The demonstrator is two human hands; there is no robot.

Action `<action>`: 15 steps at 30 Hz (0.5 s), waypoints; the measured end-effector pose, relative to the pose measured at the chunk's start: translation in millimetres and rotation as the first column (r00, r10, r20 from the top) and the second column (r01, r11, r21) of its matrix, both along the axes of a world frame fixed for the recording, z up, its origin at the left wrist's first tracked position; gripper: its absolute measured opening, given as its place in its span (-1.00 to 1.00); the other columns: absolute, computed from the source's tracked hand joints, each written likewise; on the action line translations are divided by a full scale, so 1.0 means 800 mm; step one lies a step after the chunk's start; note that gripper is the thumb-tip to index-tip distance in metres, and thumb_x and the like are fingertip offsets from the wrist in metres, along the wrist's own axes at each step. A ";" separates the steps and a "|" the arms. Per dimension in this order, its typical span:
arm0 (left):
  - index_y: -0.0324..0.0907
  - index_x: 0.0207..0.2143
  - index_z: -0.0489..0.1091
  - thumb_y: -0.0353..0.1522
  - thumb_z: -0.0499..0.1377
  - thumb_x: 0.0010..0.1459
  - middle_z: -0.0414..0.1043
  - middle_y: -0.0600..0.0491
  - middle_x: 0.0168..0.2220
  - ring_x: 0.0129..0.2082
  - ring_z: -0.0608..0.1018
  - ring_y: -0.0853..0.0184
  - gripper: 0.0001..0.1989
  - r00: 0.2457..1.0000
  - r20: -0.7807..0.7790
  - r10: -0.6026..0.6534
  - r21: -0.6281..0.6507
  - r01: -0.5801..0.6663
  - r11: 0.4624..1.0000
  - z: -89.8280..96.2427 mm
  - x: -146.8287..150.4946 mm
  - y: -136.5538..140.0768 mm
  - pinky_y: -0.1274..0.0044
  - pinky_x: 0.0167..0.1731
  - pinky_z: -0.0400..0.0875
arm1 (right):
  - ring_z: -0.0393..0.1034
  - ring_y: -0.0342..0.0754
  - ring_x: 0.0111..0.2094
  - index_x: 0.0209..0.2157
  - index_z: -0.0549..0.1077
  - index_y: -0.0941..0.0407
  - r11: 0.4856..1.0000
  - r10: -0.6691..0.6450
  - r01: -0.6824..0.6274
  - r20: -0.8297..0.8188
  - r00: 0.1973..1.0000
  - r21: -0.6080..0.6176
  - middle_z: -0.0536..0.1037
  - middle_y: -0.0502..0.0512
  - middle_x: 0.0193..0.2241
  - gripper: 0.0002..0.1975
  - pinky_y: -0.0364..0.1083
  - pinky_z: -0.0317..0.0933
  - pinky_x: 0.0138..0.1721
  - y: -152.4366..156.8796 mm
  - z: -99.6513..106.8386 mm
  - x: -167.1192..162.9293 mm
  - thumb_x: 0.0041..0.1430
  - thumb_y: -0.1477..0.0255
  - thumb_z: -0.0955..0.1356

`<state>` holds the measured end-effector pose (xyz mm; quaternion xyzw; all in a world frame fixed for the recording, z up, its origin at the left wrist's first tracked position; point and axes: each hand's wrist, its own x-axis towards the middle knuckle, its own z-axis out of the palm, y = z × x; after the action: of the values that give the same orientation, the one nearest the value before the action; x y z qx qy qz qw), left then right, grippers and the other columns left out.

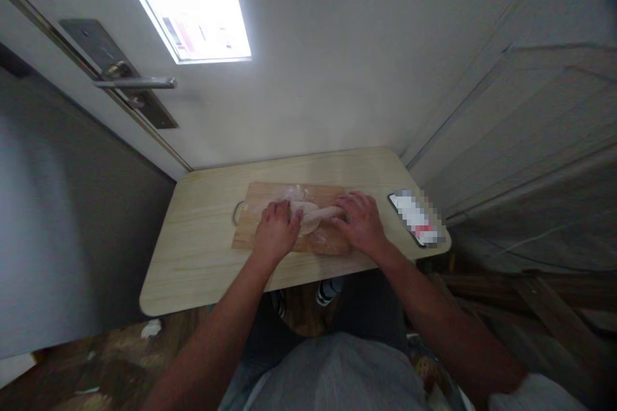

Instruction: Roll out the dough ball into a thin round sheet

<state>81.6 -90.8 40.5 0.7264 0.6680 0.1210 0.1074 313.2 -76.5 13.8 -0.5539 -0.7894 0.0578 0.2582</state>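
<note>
A pale rolling pin (325, 212) lies across a flattened piece of dough (310, 226) on a wooden cutting board (247, 236). My left hand (278, 230) is curled at the pin's left end, its thumb beside the dough; the fingers cover that end. Over the right end, my right hand (362, 221) bends its fingers round the pin. White flour dusts the board around and behind the dough. Part of the dough is hidden beneath the pin and my left hand.
The light wooden table (193, 257) stands against a white door with a metal handle (139, 83) and a bright window. A phone (414, 218), partly blurred out, lies at the table's right end. A crumpled white scrap (151, 329) is on the floor at left.
</note>
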 end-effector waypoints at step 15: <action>-0.08 0.03 0.44 -0.08 -0.08 0.37 0.45 -0.10 0.05 0.07 0.43 0.08 -0.55 0.993 0.015 0.115 0.090 -0.116 0.989 0.009 0.009 0.046 0.25 0.00 0.34 | 0.29 0.11 -0.08 -0.15 0.46 0.08 0.997 -0.027 0.027 -0.006 1.000 -0.069 0.52 0.13 -0.18 -0.74 0.05 0.15 0.03 -0.004 -0.007 0.013 0.11 0.33 0.42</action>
<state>88.4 -54.4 48.0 0.6900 0.7023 0.1607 0.0703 324.0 -79.6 8.6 -0.5728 -0.7785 0.0836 0.2425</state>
